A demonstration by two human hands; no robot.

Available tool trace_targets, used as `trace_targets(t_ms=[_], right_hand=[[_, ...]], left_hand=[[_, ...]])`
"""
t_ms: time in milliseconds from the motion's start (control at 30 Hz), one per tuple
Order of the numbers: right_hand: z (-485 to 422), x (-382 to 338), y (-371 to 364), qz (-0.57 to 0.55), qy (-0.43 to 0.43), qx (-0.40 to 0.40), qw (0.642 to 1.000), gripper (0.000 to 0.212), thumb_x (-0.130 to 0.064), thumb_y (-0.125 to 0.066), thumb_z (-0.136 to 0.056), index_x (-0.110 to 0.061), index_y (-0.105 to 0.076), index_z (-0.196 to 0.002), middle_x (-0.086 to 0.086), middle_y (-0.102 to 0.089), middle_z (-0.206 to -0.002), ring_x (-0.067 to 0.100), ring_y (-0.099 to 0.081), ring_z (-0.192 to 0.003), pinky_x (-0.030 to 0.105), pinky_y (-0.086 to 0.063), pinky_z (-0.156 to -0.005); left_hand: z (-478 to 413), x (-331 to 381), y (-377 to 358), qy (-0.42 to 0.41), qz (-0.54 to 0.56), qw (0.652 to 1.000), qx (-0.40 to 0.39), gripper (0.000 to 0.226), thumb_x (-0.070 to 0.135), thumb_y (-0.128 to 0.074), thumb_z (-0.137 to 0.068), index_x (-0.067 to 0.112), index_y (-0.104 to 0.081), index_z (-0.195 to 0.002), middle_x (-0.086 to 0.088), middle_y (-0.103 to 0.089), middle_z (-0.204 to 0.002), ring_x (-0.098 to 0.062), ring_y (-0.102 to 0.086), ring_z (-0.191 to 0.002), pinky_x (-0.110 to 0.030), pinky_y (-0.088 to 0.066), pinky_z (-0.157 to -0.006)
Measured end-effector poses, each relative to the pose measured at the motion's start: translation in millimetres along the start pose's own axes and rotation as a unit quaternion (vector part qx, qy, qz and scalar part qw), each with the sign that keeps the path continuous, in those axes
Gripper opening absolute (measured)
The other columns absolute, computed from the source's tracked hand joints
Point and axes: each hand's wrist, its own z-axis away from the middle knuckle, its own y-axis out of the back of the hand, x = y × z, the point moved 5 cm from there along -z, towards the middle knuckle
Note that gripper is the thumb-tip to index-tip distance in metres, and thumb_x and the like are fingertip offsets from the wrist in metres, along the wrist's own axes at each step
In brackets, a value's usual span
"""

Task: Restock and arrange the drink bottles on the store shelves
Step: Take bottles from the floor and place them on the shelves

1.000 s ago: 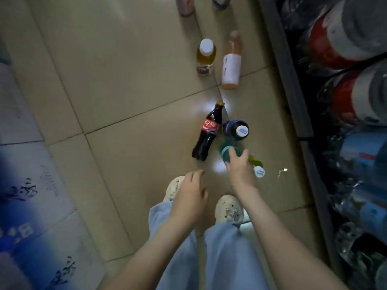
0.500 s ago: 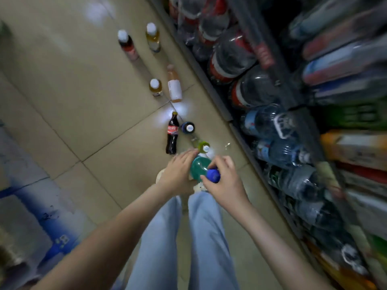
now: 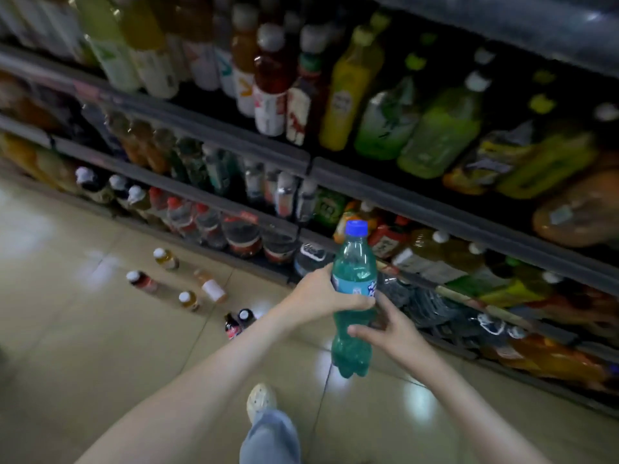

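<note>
store shelves (image 3: 214,137); hands (image 3: 318,296) (image 3: 393,331) round teal bottle (image 3: 352,262)

One teal bottle (image 3: 353,276), two hands (image 3: 318,296) (image 3: 393,328), six bottles (image 3: 165,258) (image 3: 142,281) (image 3: 188,300) (image 3: 211,289) (image 3: 231,326) (image 3: 246,317) on the floor (image 3: 83,329).

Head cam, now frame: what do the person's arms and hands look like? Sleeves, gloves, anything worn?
The left hand and right hand have no gloves. No ring, watch or band is visible, though the frame is soft. The left forearm and right forearm show no sleeve up to the picture's edge. The only clothing in view is a light blue jeans leg and a pale shoe.
</note>
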Motion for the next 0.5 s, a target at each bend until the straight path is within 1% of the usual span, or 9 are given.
trace_targets(t_ms=[33, 100, 133, 200, 267, 333, 367, 433, 500], right_hand=[[20, 2, 25, -0.011, 0.007, 0.019, 1.000, 0.062, -0.013, -0.084, -0.070, -0.040, -0.051, -0.116, -0.013, -0.064, -0.119, 0.008, -0.061, -0.110, 0.037, -0.047, -0.100], [60, 8, 79, -0.033, 0.036, 0.072, 0.996, 0.063, -0.024, -0.085, -0.064, -0.038, -0.053, -0.117, -0.015, -0.067, -0.113, 0.003, -0.062, -0.106, 0.032, -0.050, -0.096], [83, 15, 108, -0.045, 0.049, 0.104, 0.992, 0.064, -0.024, -0.085, -0.062, -0.034, -0.053, -0.117, -0.012, -0.068, -0.112, 0.003, -0.064, -0.104, 0.031, -0.051, -0.094], [131, 32, 170, -0.074, 0.071, 0.166, 0.981, 0.062, -0.013, -0.085, -0.065, -0.029, -0.054, -0.115, -0.007, -0.069, -0.108, 0.006, -0.066, -0.100, 0.029, -0.053, -0.088], [181, 47, 233, -0.095, 0.101, 0.227, 0.964, 0.061, -0.005, -0.084, -0.066, -0.028, -0.053, -0.114, -0.007, -0.070, -0.104, 0.006, -0.067, -0.096, 0.024, -0.054, -0.082], [229, 57, 298, -0.120, 0.130, 0.289, 0.941, 0.062, -0.001, -0.084, -0.066, -0.028, -0.054, -0.113, -0.007, -0.071, -0.099, 0.004, -0.068, -0.087, 0.017, -0.052, -0.070], [252, 60, 331, -0.132, 0.143, 0.323, 0.926, 0.062, 0.000, -0.083, -0.066, -0.027, -0.054, -0.114, -0.005, -0.072, -0.098, 0.005, -0.069, -0.085, 0.016, -0.052, -0.067], [295, 60, 394, -0.149, 0.176, 0.394, 0.890, 0.061, -0.001, -0.084, -0.067, -0.025, -0.055, -0.116, -0.006, -0.073, -0.102, 0.009, -0.069, -0.093, 0.021, -0.054, -0.073], [333, 54, 453, -0.141, 0.216, 0.467, 0.846, 0.059, -0.008, -0.087, -0.066, -0.025, -0.055, -0.112, -0.007, -0.072, -0.102, 0.007, -0.068, -0.097, 0.022, -0.053, -0.080]], left_hand=[[1, 29, -25, -0.022, -0.010, 1.000, -0.019, 0.045, 0.049, -0.082, -0.060, 0.036, -0.063, -0.099, 0.019, -0.069, -0.095, 0.000, -0.064, -0.090, -0.029, -0.054, -0.086], [4, 89, -80, -0.076, -0.060, 0.994, -0.043, 0.037, 0.046, -0.081, -0.065, 0.038, -0.060, -0.095, 0.022, -0.067, -0.089, 0.004, -0.062, -0.085, -0.019, -0.052, -0.079], [8, 121, -111, -0.103, -0.095, 0.989, -0.052, 0.036, 0.046, -0.080, -0.067, 0.038, -0.059, -0.094, 0.024, -0.065, -0.087, 0.006, -0.060, -0.083, -0.012, -0.048, -0.072], [17, 181, -177, -0.159, -0.153, 0.973, -0.072, 0.040, 0.049, -0.079, -0.068, 0.037, -0.058, -0.100, 0.023, -0.064, -0.089, 0.003, -0.060, -0.084, -0.008, -0.043, -0.067], [27, 237, -243, -0.209, -0.184, 0.956, -0.094, 0.044, 0.052, -0.078, -0.067, 0.037, -0.058, -0.104, 0.023, -0.064, -0.090, 0.001, -0.061, -0.087, -0.012, -0.047, -0.072], [35, 294, -302, -0.271, -0.221, 0.932, -0.096, 0.049, 0.061, -0.072, -0.068, 0.036, -0.057, -0.107, 0.019, -0.067, -0.094, -0.002, -0.062, -0.088, -0.022, -0.052, -0.077], [39, 324, -328, -0.308, -0.233, 0.918, -0.088, 0.050, 0.065, -0.068, -0.071, 0.036, -0.056, -0.109, 0.017, -0.067, -0.097, -0.003, -0.062, -0.090, -0.027, -0.052, -0.080], [46, 381, -372, -0.384, -0.208, 0.897, -0.065, 0.043, 0.064, -0.059, -0.079, 0.035, -0.058, -0.110, 0.014, -0.069, -0.101, -0.003, -0.063, -0.091, -0.031, -0.052, -0.085], [49, 432, -407, -0.445, -0.171, 0.879, -0.033, 0.031, 0.053, -0.056, -0.087, 0.031, -0.061, -0.108, 0.012, -0.069, -0.098, -0.002, -0.064, -0.088, -0.031, -0.051, -0.085]])
